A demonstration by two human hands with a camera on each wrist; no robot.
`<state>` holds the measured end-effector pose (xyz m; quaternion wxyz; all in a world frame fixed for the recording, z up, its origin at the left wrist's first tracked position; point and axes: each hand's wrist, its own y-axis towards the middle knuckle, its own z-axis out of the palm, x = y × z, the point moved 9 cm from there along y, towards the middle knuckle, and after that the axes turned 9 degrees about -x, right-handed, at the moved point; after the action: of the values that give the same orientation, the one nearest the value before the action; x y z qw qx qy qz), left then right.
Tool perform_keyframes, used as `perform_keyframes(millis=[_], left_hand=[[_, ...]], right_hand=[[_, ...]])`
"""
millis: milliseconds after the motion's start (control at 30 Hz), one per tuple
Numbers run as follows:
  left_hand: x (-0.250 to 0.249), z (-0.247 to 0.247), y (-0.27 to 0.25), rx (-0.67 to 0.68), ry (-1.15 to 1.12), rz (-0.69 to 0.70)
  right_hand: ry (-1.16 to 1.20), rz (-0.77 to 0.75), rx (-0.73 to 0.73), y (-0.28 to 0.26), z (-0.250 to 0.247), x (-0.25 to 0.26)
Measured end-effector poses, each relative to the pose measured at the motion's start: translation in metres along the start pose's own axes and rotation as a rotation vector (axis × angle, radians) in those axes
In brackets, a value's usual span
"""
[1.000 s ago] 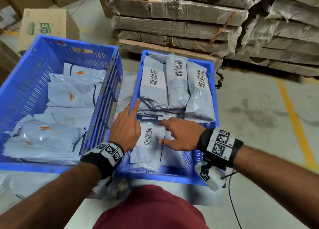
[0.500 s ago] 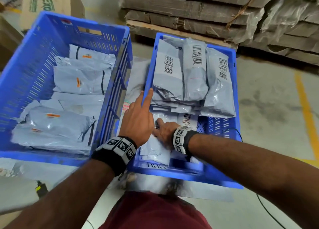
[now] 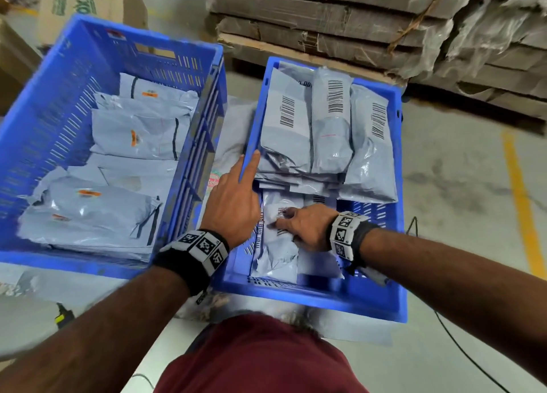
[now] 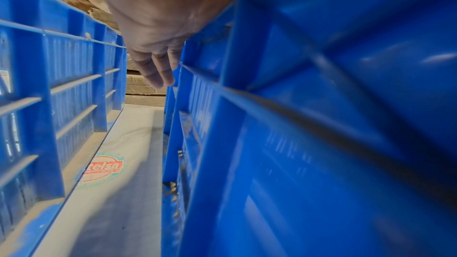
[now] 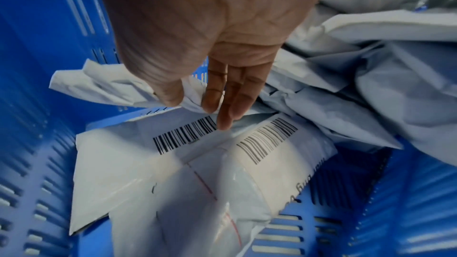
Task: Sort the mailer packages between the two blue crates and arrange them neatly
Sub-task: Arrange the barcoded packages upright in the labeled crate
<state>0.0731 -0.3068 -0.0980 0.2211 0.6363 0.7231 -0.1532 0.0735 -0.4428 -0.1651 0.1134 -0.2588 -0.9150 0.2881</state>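
Two blue crates sit side by side on the floor. The left crate [image 3: 189, 144], in the left half of the head view, holds grey mailer packages [image 3: 139, 135] lying flat with small orange stickers up. The right crate [image 3: 393, 274], in the centre of the frame, holds three mailers with barcode labels [image 3: 331, 126] lined up side by side at its far end, over a few flatter ones.

The left hand [image 3: 233, 203] rests on the left rim of the right crate, in the gap between the two crates; its forefinger lies straight along the rim, the other fingers loosely bent, and it has hold of nothing. The left wrist view shows those fingers [image 4: 158, 73] loose beside the crate wall.

The right hand [image 3: 305, 226] reaches into the near end of the right crate. In the right wrist view its thumb and fingertips [image 5: 212, 103] pinch a crumpled fold of a grey mailer [image 5: 118, 89], which lies over a flatter barcode mailer [image 5: 197, 173] on the crate floor.

Wrapped stacks of flattened cardboard [image 3: 340, 16] fill the top of the frame.
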Motion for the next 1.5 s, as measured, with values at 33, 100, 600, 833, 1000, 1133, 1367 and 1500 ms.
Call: perform_keyframes(millis=[33, 100, 600, 833, 1000, 1133, 1367, 1500], left_hand=[[0.0, 0.0, 0.0, 0.002, -0.003, -0.002], [-0.001, -0.001, 0.0, 0.003, -0.006, -0.005], [0.003, 0.002, 0.0, -0.014, -0.018, 0.012], [0.003, 0.005, 0.002, -0.007, 0.004, 0.005], [0.004, 0.003, 0.002, -0.006, -0.016, 0.002], [0.003, 0.002, 0.002, -0.013, -0.029, 0.002], [0.003, 0.004, 0.001, -0.001, -0.05, 0.003], [0.003, 0.004, 0.0, 0.007, -0.055, -0.007]], right_hand=[[-0.003, -0.002, -0.036, -0.005, -0.005, -0.002], [-0.01, 0.01, -0.107, -0.015, -0.013, -0.009], [0.201, 0.196, 0.086, 0.013, 0.01, 0.009], [0.336, 0.516, 0.085, 0.043, 0.022, 0.006], [0.362, 0.577, 0.187, 0.039, 0.026, 0.0], [0.367, 0.491, 0.24, 0.038, 0.026, 0.007], [0.408, 0.335, 0.174, 0.034, 0.016, 0.019], [0.547, 0.333, 0.14, 0.026, 0.011, 0.009]])
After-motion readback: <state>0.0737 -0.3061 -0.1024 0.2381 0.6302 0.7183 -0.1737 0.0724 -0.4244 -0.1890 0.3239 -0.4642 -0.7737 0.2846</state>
